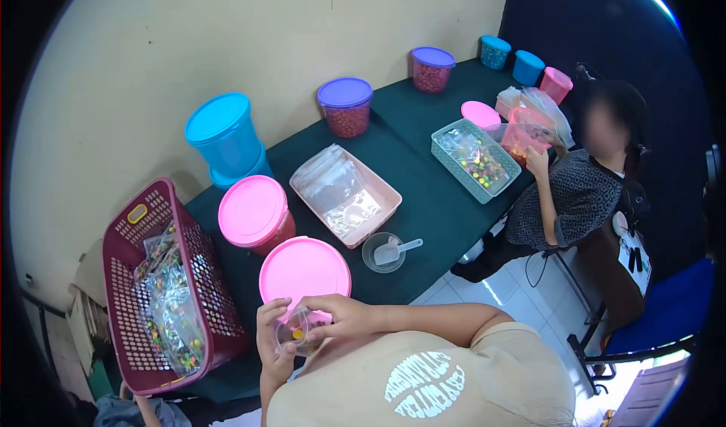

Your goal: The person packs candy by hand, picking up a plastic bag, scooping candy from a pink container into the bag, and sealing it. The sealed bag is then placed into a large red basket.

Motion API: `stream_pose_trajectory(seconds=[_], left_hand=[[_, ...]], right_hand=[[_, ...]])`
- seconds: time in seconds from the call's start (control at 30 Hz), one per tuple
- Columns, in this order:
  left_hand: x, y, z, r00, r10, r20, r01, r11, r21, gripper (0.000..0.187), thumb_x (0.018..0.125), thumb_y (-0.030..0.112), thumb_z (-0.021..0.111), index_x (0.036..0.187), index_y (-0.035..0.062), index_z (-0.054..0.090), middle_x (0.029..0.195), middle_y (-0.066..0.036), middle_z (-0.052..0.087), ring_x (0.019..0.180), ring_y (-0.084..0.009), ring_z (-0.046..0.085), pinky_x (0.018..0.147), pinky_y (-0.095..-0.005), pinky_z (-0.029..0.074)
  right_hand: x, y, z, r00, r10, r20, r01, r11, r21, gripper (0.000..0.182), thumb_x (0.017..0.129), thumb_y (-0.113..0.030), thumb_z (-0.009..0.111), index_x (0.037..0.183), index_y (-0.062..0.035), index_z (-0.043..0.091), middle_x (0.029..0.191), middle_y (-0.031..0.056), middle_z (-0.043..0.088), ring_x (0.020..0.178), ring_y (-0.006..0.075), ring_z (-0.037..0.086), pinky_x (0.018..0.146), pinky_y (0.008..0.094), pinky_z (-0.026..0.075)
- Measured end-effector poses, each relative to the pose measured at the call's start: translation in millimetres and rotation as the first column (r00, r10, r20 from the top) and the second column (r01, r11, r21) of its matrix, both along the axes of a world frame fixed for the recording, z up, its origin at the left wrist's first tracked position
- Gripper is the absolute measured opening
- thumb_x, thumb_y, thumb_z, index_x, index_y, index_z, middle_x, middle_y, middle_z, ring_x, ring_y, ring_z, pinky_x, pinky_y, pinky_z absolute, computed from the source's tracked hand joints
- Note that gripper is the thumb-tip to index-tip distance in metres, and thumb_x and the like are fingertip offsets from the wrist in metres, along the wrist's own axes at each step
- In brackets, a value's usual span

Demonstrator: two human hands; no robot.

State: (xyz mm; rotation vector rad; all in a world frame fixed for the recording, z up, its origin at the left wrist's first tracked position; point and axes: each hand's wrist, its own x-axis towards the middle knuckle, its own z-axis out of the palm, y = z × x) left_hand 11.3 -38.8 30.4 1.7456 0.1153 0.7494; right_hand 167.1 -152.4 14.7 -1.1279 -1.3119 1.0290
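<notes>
Close to my body, both hands hold a small clear plastic bag (297, 332) with a few colored pieces in it, one of them yellow. My left hand (274, 340) grips its left side, fingers curled. From the right, my right hand (342, 317) pinches the other side with bent fingers. Just beyond them is a tub with a pink lid (305, 274), partly hidden by my hands. A clear bowl (383, 253) with a white scoop (398, 251) in it lies to the right. Behind the bowl, a pink tray (355, 200) holds a stack of clear bags.
A maroon basket (219, 306) of filled bags stands at the left. Along the wall are a second pink-lidded tub (255, 211), blue tubs (221, 136) and purple-lidded tubs (346, 108). At right, another person handles a pink container (525, 132) beside a green basket (484, 192).
</notes>
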Motion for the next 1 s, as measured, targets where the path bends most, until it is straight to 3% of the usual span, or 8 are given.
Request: stream_pose_trajectory(seconds=[0.1, 0.17, 0.27, 0.47, 0.57, 0.67, 0.77, 1.0], left_hand=[[2.9, 1.1, -5.7, 0.992, 0.116, 0.045, -0.120, 0.987, 0.108, 0.050, 0.082, 0.043, 0.067, 0.109, 0.0045, 0.051, 0.108, -0.015, 0.053, 0.104, -0.0247, 0.053, 0.090, -0.0372, 0.042], [-4.8, 6.9, -16.6, 0.978, 0.193, -0.075, -0.175, 0.964, 0.201, 0.047, 0.083, 0.038, 0.068, 0.108, 0.0017, 0.052, 0.105, -0.009, 0.053, 0.095, -0.0168, 0.052, 0.083, -0.0295, 0.041], [0.4, 4.6, -22.4, 0.980, 0.200, -0.002, -0.197, 0.967, 0.158, 0.033, 0.086, 0.027, 0.067, 0.101, 0.0008, 0.054, 0.099, -0.008, 0.054, 0.086, -0.0140, 0.052, 0.077, -0.0265, 0.041], [7.8, 4.0, -17.8, 0.976, 0.217, -0.015, -0.210, 0.957, 0.201, 0.019, 0.090, 0.017, 0.061, 0.093, -0.0006, 0.054, 0.091, -0.009, 0.055, 0.083, -0.0150, 0.052, 0.074, -0.0270, 0.041], [11.4, 3.9, -19.8, 0.975, 0.216, 0.053, -0.223, 0.957, 0.184, 0.015, 0.086, 0.014, 0.064, 0.086, 0.0005, 0.057, 0.084, -0.012, 0.061, 0.079, -0.0218, 0.057, 0.073, -0.0313, 0.044], [11.0, 4.5, -16.3, 0.962, 0.269, 0.045, -0.271, 0.930, 0.249, 0.016, 0.086, 0.015, 0.064, 0.083, 0.0006, 0.057, 0.082, -0.011, 0.062, 0.079, -0.0216, 0.057, 0.073, -0.0315, 0.044], [10.8, 6.9, -20.4, 0.954, 0.298, 0.046, -0.300, 0.930, 0.211, 0.018, 0.086, 0.017, 0.065, 0.083, 0.0006, 0.057, 0.082, -0.011, 0.062, 0.078, -0.0222, 0.057, 0.072, -0.0312, 0.044], [13.0, 6.4, -22.0, 0.934, 0.344, 0.096, -0.357, 0.909, 0.214, 0.014, 0.084, 0.014, 0.067, 0.081, 0.0023, 0.058, 0.080, -0.010, 0.065, 0.076, -0.0225, 0.058, 0.075, -0.0336, 0.043]], right_hand=[[0.0, -0.1, -5.0, 0.991, -0.054, -0.120, 0.054, 0.999, -0.001, 0.040, 0.086, -0.022, 0.068, 0.120, -0.0061, 0.053, 0.116, 0.0097, 0.057, 0.111, 0.0198, 0.055, 0.096, 0.0352, 0.042], [-3.7, 0.0, -8.6, 0.956, -0.149, -0.252, 0.163, 0.986, 0.036, 0.036, 0.085, -0.018, 0.069, 0.116, -0.0071, 0.055, 0.109, 0.0068, 0.059, 0.107, 0.0169, 0.056, 0.094, 0.0337, 0.043], [-2.8, -1.1, -8.0, 0.962, -0.188, -0.196, 0.199, 0.979, 0.038, 0.031, 0.085, -0.017, 0.069, 0.112, -0.0070, 0.057, 0.109, 0.0069, 0.060, 0.105, 0.0173, 0.057, 0.093, 0.0336, 0.043], [0.4, 2.6, -12.2, 0.952, -0.298, -0.068, 0.306, 0.935, 0.179, 0.021, 0.085, -0.013, 0.068, 0.103, -0.0057, 0.061, 0.103, 0.0080, 0.064, 0.100, 0.0194, 0.060, 0.088, 0.0334, 0.046], [1.9, 3.2, -15.7, 0.955, -0.294, -0.036, 0.295, 0.939, 0.175, 0.015, 0.085, -0.010, 0.066, 0.099, -0.0046, 0.063, 0.099, 0.0083, 0.065, 0.095, 0.0200, 0.062, 0.085, 0.0325, 0.048], [0.1, 0.3, -12.7, 0.930, -0.368, 0.004, 0.363, 0.920, 0.144, 0.015, 0.087, -0.015, 0.063, 0.097, -0.0033, 0.063, 0.093, 0.0083, 0.064, 0.092, 0.0218, 0.061, 0.083, 0.0324, 0.046], [2.2, 0.6, -12.2, 0.936, -0.349, -0.039, 0.346, 0.897, 0.276, 0.014, 0.087, -0.009, 0.061, 0.100, -0.0032, 0.063, 0.096, 0.0090, 0.064, 0.093, 0.0219, 0.061, 0.082, 0.0329, 0.047], [3.4, -0.2, -15.8, 0.939, -0.335, -0.074, 0.341, 0.883, 0.323, 0.014, 0.087, -0.003, 0.061, 0.101, -0.0030, 0.064, 0.101, 0.0110, 0.066, 0.096, 0.0216, 0.064, 0.085, 0.0318, 0.049]])
